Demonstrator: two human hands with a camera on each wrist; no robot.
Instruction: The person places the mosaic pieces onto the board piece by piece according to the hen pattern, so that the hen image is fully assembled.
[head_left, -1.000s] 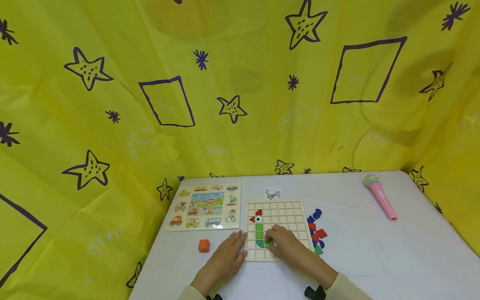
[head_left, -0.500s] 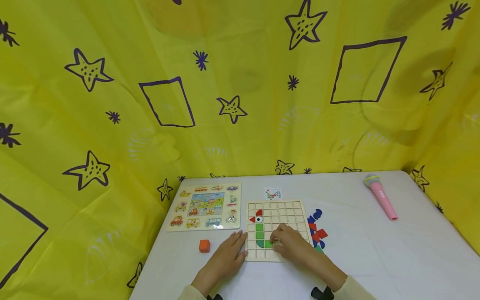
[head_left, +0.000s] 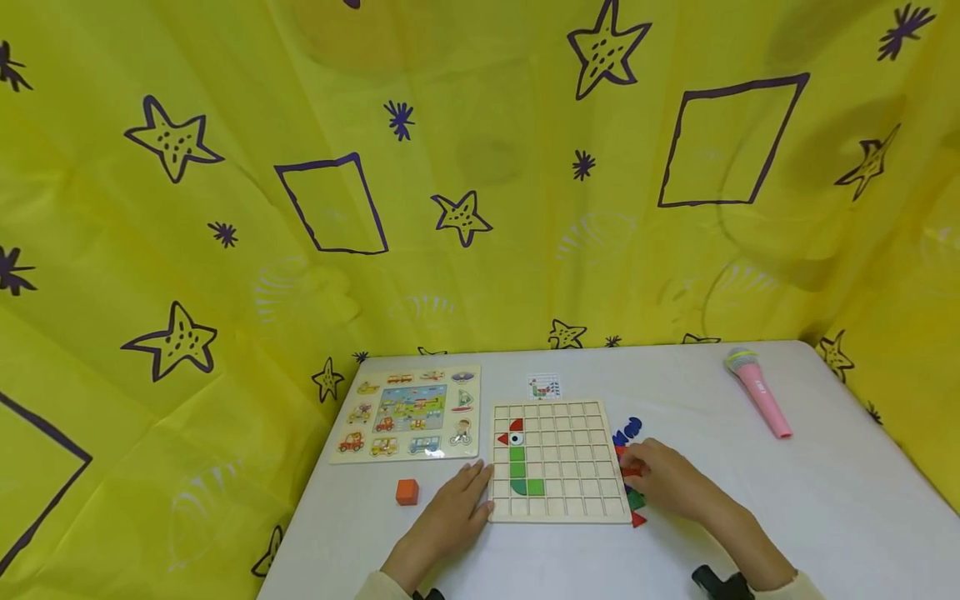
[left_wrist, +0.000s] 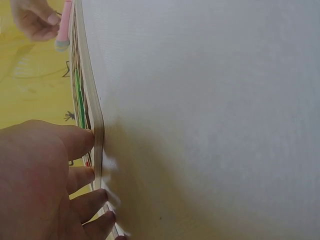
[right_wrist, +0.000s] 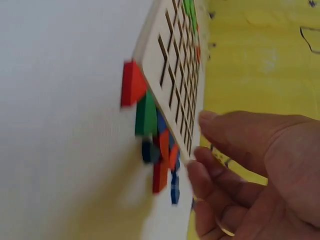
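Observation:
A wooden grid board [head_left: 577, 454] lies on the table. Its left columns bear a red quarter-round [head_left: 517, 425], an eye tile [head_left: 516, 438], green squares [head_left: 517, 470] and a dark green quarter-round [head_left: 518, 487]. My left hand [head_left: 453, 508] rests its extended fingers against the board's left edge. Beyond the right edge, my right hand [head_left: 667, 479] hovers at a heap of loose pieces. In the right wrist view its thumb and fingers are apart, with nothing visible between them. The heap has a red triangle [right_wrist: 132, 85], a green piece [right_wrist: 146, 115] and blue pieces [head_left: 633, 427], partly covered by the hand.
A small pattern card [head_left: 544, 387] lies behind the board. To the left are a vehicle picture puzzle [head_left: 373, 451] and an orange cube [head_left: 407, 492]. A pink toy microphone [head_left: 763, 398] lies at the right. A yellow patterned curtain [head_left: 487, 283] surrounds the table.
My right hand has left the green square in the bottom row and moved right to the loose pieces. A red triangle now shows at the heap's near end. The left hand stays put.

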